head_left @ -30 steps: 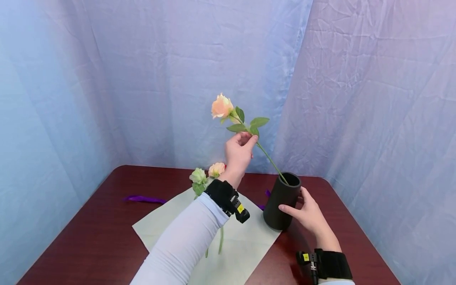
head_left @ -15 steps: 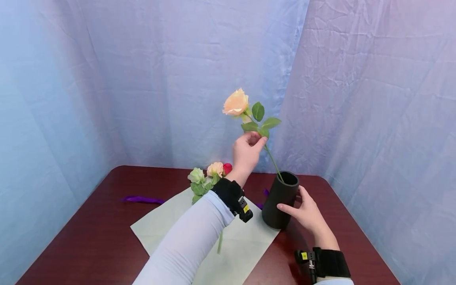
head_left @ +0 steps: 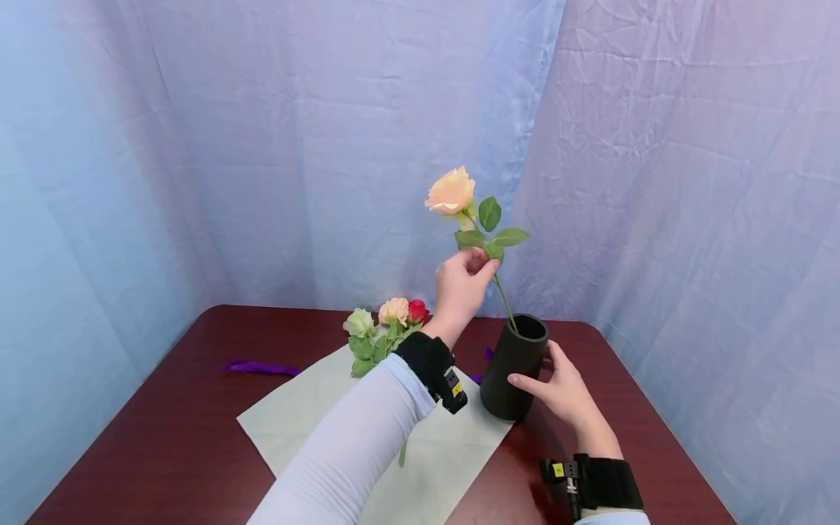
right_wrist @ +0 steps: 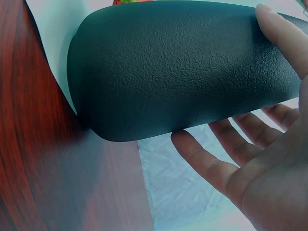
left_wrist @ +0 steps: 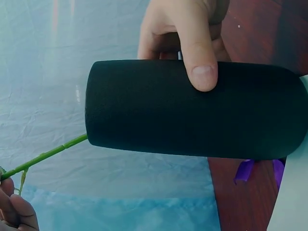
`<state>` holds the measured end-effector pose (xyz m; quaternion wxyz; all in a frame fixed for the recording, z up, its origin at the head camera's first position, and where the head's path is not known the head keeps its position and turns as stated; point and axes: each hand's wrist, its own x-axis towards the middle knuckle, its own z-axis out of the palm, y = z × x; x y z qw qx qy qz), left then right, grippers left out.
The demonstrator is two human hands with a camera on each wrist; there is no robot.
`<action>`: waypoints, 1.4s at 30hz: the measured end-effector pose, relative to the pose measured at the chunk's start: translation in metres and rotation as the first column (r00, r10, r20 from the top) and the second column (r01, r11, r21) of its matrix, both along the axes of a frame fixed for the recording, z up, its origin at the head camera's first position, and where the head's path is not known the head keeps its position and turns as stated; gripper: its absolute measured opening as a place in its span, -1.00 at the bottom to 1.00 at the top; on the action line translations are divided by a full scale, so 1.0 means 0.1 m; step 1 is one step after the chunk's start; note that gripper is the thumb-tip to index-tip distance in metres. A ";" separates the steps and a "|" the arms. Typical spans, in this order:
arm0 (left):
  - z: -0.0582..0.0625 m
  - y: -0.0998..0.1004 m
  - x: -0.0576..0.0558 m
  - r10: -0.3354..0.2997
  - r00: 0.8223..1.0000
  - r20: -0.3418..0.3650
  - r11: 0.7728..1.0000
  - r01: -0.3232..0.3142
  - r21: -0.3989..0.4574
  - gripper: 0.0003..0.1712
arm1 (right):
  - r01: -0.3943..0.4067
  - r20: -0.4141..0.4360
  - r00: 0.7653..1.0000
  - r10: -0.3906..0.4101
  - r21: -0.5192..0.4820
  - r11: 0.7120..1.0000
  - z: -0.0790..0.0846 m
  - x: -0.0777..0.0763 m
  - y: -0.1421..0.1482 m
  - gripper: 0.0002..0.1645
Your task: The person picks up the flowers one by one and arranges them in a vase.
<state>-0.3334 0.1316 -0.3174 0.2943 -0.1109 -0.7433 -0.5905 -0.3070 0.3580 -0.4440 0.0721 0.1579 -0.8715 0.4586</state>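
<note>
My left hand pinches the green stem of a peach rose just below its leaves. The stem's lower end is inside the mouth of a black vase, leaning toward the left rim; its tip is hidden. My right hand holds the vase from the right, thumb across its front and fingers behind. In the right wrist view, the fingers of that hand lie along the vase's side. The left wrist view shows the stem entering the vase opening, with the left fingertips at the view's lower left corner.
A pale green paper sheet lies under the left forearm and reaches the vase's base. On it rest a pale green flower, a peach rose and a red rose. Purple ribbon lies behind the sheet. Curtains surround the table.
The left hand has shifted right with the peach rose, so the stem stands more upright in the vase mouth. The red rose shows more fully. The right hand keeps its hold on the vase.
</note>
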 end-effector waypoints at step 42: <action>-0.36 0.28 0.09 -0.044 0.989 0.141 0.905 0.099 -0.414 -0.72 | -0.017 0.023 1.000 0.018 -0.011 1.000 0.00 -0.01 -0.05 0.07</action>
